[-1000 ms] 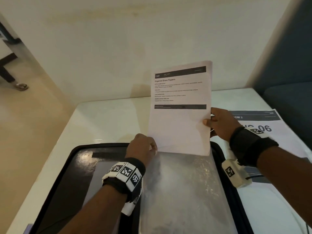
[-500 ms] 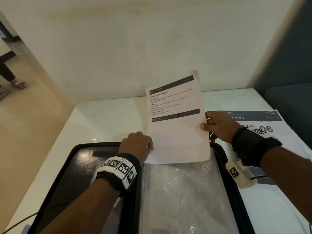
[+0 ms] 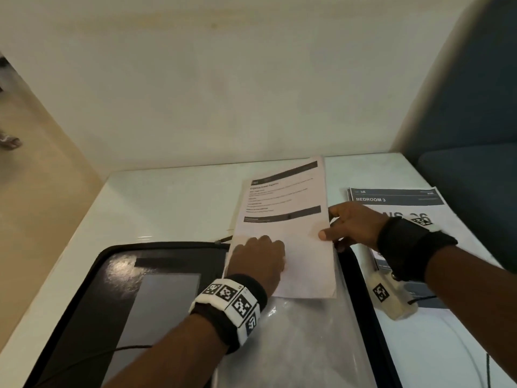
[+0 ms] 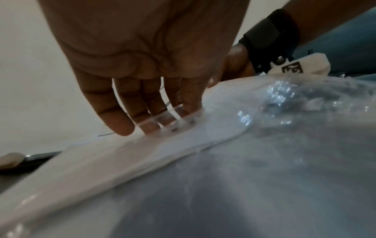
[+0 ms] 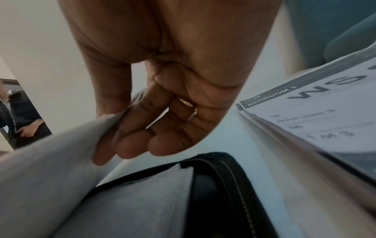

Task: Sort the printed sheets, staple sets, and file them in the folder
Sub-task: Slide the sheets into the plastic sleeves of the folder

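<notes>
Head view: left hand (image 3: 258, 257) spreads its fingers at the plastic sleeve (image 3: 302, 343) mouth in the folder (image 3: 92, 289); right hand (image 3: 355, 228) pinches the printed sheet (image 3: 282, 219) edge. Filing step; next, probably slide it in.

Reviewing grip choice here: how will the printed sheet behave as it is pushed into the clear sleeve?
Probably floppy: the printed sheet bows where the right hand pinches its edge. Likely light. The clear sleeve looks crinkled, so it may snag; the left hand seems to guide it.
</notes>
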Tool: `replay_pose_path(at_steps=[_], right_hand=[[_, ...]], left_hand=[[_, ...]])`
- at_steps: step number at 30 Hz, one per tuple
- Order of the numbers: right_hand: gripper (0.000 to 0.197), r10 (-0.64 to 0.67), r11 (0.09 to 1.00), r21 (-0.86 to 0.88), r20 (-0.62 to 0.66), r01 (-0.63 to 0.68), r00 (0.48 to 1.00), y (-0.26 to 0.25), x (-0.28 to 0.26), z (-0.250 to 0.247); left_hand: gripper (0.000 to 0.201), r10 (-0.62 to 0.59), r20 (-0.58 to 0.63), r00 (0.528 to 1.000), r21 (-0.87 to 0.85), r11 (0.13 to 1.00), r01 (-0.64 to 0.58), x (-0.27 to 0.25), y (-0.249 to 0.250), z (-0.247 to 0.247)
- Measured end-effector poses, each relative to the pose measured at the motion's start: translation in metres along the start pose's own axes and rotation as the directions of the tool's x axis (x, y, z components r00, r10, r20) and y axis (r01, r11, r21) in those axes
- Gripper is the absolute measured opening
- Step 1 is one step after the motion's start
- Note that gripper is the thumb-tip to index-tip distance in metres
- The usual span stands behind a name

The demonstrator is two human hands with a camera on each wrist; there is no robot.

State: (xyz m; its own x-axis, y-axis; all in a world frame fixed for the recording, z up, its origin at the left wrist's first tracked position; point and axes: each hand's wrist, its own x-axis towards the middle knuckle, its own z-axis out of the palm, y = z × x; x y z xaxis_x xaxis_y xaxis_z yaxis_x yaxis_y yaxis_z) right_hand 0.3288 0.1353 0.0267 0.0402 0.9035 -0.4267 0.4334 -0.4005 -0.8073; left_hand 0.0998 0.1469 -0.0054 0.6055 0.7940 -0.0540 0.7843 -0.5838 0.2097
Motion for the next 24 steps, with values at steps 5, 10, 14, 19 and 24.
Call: replay_pose_path(at_steps=[5, 10, 14, 19, 24], right_hand=[[0.027, 0.056, 0.998, 0.014, 0.108, -0.058, 0.993, 0.002, 0.007, 0.001], [0.029, 0.145, 0.976, 0.169, -0.047, -0.135, 0.988, -0.001, 0.029, 0.001], [0.019, 0.121, 0.993, 0.024, -0.153, -0.119, 0.981, -0.008, 0.045, 0.003], [0.024, 0.054, 0.982, -0.171, -0.163, -0.082, 0.985, -0.021, 0.036, -0.006], [0.028, 0.085, 0.965, -0.254, 0.068, -0.065, 0.994, -0.028, 0.015, -0.002]], left_hand=[[0.016, -0.013, 0.020, 1.000, -0.022, 1.000, 0.014, 0.003, 0.028, -0.004], [0.020, -0.118, 0.117, 0.986, 0.053, 0.992, 0.112, 0.007, 0.042, -0.004], [0.028, -0.140, 0.112, 0.984, 0.015, 0.990, 0.139, 0.004, 0.036, -0.009], [0.027, -0.165, 0.022, 0.986, 0.007, 0.986, 0.165, 0.000, 0.008, -0.018], [0.021, -0.157, -0.037, 0.987, -0.054, 0.986, 0.155, 0.001, -0.004, -0.021]])
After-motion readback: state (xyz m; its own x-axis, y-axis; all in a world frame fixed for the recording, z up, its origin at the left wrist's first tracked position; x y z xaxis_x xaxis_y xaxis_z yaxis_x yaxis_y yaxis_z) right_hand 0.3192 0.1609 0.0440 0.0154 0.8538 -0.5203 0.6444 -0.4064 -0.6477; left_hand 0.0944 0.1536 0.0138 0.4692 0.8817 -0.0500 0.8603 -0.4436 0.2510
